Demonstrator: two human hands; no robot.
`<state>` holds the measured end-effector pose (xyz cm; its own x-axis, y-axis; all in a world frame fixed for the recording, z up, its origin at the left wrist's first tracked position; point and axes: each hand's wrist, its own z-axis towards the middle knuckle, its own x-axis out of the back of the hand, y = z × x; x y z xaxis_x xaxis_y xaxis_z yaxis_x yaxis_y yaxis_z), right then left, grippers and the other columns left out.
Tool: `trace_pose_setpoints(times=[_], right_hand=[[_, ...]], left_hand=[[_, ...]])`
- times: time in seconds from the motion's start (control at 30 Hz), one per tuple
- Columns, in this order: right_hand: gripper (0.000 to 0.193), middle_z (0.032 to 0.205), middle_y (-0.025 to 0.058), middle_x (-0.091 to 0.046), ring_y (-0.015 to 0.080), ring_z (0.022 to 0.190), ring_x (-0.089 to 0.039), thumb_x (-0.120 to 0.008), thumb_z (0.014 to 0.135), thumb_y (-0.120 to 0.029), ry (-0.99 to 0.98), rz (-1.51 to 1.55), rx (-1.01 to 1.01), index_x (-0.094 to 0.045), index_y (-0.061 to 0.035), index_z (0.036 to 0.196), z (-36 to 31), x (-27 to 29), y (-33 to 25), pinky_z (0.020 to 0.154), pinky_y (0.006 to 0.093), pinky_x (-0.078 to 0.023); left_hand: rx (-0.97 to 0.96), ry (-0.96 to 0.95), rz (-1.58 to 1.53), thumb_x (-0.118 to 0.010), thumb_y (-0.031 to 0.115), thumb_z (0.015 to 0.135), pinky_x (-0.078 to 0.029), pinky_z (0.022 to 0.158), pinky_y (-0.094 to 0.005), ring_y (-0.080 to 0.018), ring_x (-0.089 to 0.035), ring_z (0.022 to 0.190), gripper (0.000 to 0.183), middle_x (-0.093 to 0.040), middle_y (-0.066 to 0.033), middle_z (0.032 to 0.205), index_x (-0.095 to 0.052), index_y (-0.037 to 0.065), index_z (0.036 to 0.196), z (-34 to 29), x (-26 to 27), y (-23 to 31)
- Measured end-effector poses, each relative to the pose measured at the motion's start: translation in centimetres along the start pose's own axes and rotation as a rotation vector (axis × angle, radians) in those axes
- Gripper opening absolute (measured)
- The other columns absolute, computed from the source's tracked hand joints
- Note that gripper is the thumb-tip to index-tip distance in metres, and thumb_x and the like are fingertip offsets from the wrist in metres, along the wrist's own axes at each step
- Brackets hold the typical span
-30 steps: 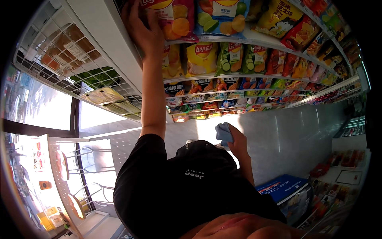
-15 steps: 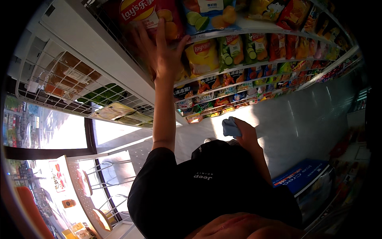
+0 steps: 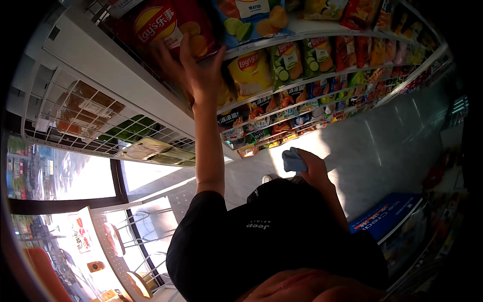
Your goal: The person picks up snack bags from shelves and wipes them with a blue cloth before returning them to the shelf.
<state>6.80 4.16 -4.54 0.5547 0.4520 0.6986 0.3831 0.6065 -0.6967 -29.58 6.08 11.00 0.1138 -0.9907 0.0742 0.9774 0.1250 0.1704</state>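
Directly beyond the left hand (image 3: pixel 196 78), which is spread at its lower edge, lies a glossy red plastic chip bag (image 3: pixel 160 24); the right hand (image 3: pixel 315 168), farther off, grips a crumpled blue-grey cloth (image 3: pixel 293 160).

Hands: two, left hand (image 3: pixel 195 78) far, right hand (image 3: pixel 314 168) near
Blue-grey cloth (image 3: pixel 293 161): one
Large red bag (image 3: pixel 163 27): one, far left
Blue lime bag (image 3: pixel 251 22): one
Green bags (image 3: pixel 284 65): two, side by side
Wire basket (image 3: pixel 80 145): one, left
Blue panel (image 3: pixel 390 216): one, near right
Small lower-shelf packets (image 3: pixel 282 128): many, too small to count
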Motion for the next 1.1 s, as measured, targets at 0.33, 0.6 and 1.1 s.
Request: trace_pose_setpoints(times=[0.33, 0.6, 1.1], right_hand=[[0.057, 0.113, 0.0193, -0.063, 0.0380, 0.102, -0.061, -0.065, 0.070, -0.010, -0.075, -0.022, 0.068, -0.054, -0.0050, 0.126, 0.6, 0.7, 1.4, 0.089, 0.0432, -0.049], [0.057, 0.117, 0.0193, -0.062, 0.0375, 0.104, -0.060, -0.067, 0.071, -0.009, -0.100, 0.013, 0.110, -0.053, -0.0037, 0.126, 0.9, 0.9, 1.3, 0.089, 0.0426, -0.049], [0.070, 0.118, 0.0221, -0.061, 0.0390, 0.107, -0.059, -0.069, 0.065, -0.004, -0.047, 0.041, 0.096, -0.049, -0.0017, 0.131, 1.9, 6.6, 10.7, 0.092, 0.0421, -0.048]], left_hand=[[-0.071, -0.016, 0.057, -0.081, 0.024, 0.074, -0.034, 0.104, -0.0555, -0.0461, -0.036, 0.130, 0.053, -0.039, -0.0213, 0.141, -0.061, 0.014, 0.122, 0.3, 0.3, -0.2], [0.027, 0.045, -0.040, -0.073, 0.018, 0.078, -0.032, 0.107, -0.0568, -0.0457, -0.034, 0.133, 0.046, -0.036, -0.0193, 0.146, -0.060, 0.012, 0.121, 0.2, 2.6, 1.7], [0.084, -0.430, -2.363, -0.040, 0.049, 0.098, -0.047, 0.091, -0.0530, -0.0402, -0.058, 0.105, 0.057, -0.057, -0.0262, 0.111, -0.054, -0.004, 0.116, 2.7, 4.9, 26.4]])
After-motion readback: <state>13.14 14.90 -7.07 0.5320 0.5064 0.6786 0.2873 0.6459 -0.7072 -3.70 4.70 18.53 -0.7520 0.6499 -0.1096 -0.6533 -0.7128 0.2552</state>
